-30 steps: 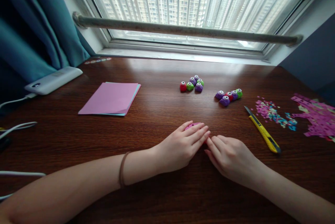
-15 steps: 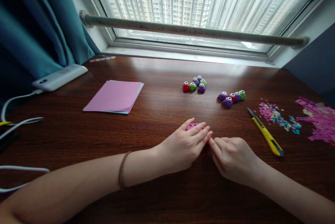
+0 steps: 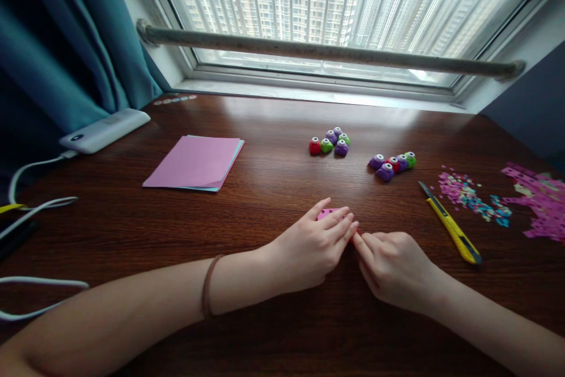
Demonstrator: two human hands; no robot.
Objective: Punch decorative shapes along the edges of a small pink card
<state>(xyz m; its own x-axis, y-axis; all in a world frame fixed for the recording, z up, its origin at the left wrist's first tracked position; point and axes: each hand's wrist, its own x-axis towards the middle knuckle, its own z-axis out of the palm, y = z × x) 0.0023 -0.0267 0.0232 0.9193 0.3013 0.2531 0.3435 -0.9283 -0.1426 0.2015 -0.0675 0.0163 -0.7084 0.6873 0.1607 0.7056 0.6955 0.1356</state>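
Head view shows the left hand (image 3: 311, 247) lying flat over a small pink piece of punched paper (image 3: 329, 213) on the dark wooden tabletop (image 3: 273, 189), fingers together and pressing down, so only the paper's far edge peeks out beyond the fingertips. The right hand (image 3: 391, 268) comes in from the right, its fingertips closed together and meeting the left hand's fingertips at the paper's near right corner; whether they pinch the paper there I cannot tell. The paper lies directly under and just ahead of the left grip, its long axis hidden; the left hand is nearer. Well apart to the right lies a yellow utility knife (image 3: 450, 225). Against the earlier frame, both hands sit in almost the same place; only the view has shifted slightly
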